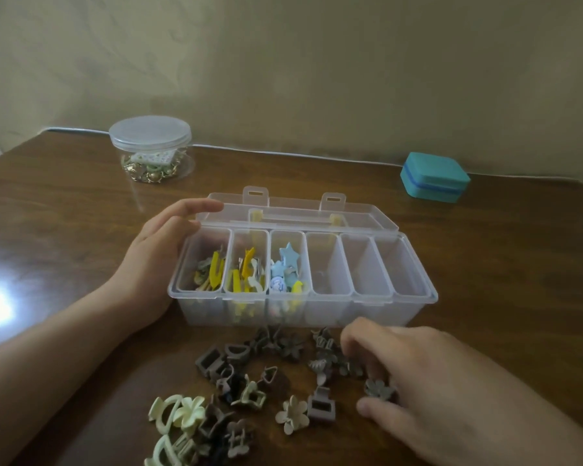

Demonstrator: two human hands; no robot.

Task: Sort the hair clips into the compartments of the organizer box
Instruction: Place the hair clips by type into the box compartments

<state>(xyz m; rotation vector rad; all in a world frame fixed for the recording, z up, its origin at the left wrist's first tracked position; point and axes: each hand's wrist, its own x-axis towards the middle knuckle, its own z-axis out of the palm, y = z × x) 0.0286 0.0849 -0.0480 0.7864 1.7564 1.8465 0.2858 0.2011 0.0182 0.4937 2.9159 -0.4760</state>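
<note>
Brown surface (485,264): we see polished wood carrying everything, with a bright glare patch at its left edge.
Left hand (155,260): we rest it against the left end of the organizer box (367,311), palm toward the wall of the box, fingers straight and relaxed, fingertips at the hinged lid's corner; this grip is spread and holds nothing.
Right hand (418,381): we reach it palm-down over the right side of the loose pile; thumb and fingers curl around a grey-brown flower clip (378,389), so this grip is pinching that clip just off or on the surface, we cannot tell which.
Organizer box: clear plastic, lid folded open behind, six compartments in a row; the three on the left hold yellow, white and blue clips, including a blue star clip (288,254).
Hair clips (243,391): brown, grey and pale green claw clips lie scattered in front of the box, near its front wall.
Round jar (150,149): clear, lidded, small trinkets inside, far left.
Teal case (435,179): closed, far right, well apart from the box.
</note>
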